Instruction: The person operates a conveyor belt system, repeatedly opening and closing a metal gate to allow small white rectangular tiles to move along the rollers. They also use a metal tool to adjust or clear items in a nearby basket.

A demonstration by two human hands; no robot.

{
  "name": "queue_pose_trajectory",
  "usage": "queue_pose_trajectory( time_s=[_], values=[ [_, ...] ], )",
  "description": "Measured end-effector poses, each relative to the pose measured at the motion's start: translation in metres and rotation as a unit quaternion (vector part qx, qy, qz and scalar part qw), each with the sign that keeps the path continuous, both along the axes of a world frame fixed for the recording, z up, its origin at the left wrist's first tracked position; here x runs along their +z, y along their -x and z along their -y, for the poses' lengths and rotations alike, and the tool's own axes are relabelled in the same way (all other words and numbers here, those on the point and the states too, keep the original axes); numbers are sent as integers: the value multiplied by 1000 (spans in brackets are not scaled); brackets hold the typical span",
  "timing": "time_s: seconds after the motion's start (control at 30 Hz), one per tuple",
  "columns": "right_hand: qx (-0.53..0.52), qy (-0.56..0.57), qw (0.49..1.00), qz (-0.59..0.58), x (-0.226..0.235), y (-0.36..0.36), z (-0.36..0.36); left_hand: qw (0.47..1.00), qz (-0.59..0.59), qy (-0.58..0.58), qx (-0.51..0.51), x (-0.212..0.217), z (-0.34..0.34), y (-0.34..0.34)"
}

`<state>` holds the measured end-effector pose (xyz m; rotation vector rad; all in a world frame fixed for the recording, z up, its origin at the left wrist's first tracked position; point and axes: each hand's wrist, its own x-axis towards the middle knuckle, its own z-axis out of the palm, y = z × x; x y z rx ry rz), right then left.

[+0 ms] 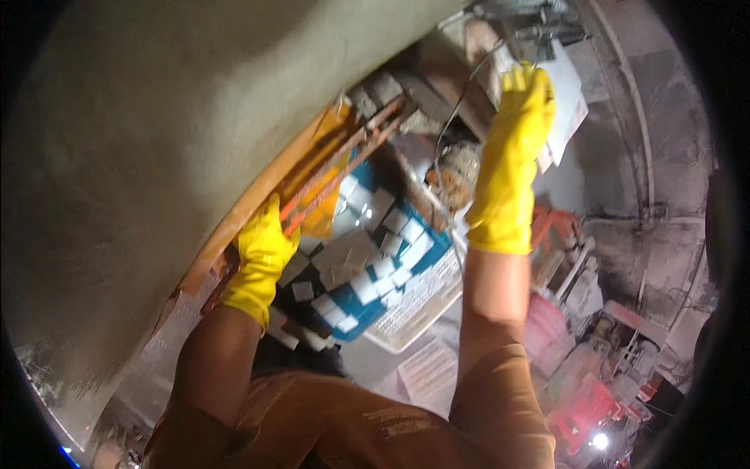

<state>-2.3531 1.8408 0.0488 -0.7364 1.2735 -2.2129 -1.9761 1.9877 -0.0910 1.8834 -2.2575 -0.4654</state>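
"Orange board (332, 127), tucked along the edge of that big grey curved surface (156, 117). Can you see it all from there?"

"Only in part. Two rusty bars (379, 142) cross in front, and the far end gets lost among dark clutter. The left hand (267, 241), in its yellow glove, covers some of the near side."

"How is that hand set?"

"The thumb points up, right at the board beside the bars' reddish ends. The other fingers are mostly hidden, so I can't tell whether they pinch anything."

"And the right hand (527, 102)?"

"Gloved in yellow too, raised well apart from the left, opened out with the fingers extended close together. It's by a white sheet (566, 102) and a dark cable (455, 109); I can't make out whether it touches either."

"What's between the arms?"

"A blue tray (355, 309) strewn with white pieces (363, 287), overlapping a white perforated crate (422, 305)."

"Any writing?"

"Pale marking on the brown shirt (344, 414), too blurred to read. The red things (582, 406) near the bright lamp (599, 441) are just as hazy."
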Motion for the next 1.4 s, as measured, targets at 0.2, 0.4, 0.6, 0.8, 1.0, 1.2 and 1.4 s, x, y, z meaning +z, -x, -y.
queue_pose_trajectory(
  time_s=[0.2,0.4,0.6,0.8,1.0,1.2,1.4],
  values=[
    [5,-324,946,-21,-124,-129,-253,997,10,-71,8,0,8,6],
    [-227,-672,703,-47,-240,-219,-495,997,18,-78,8,6,2,3],
    [-334,-718,609,-49,-254,-286,-424,999,8,-39,-19,5,7,5],
    [-346,-738,578,-37,-238,-283,-408,994,-71,-69,-37,-2,7,-3],
    [-358,-739,570,-27,-232,-283,-407,981,-103,-164,-20,9,8,2],
    [-335,-733,592,-13,-229,-280,-407,994,-68,-60,-59,-4,13,-11],
    [-247,-740,620,-79,-261,-281,-431,995,-90,-45,-20,-9,12,-12]
  ],
)
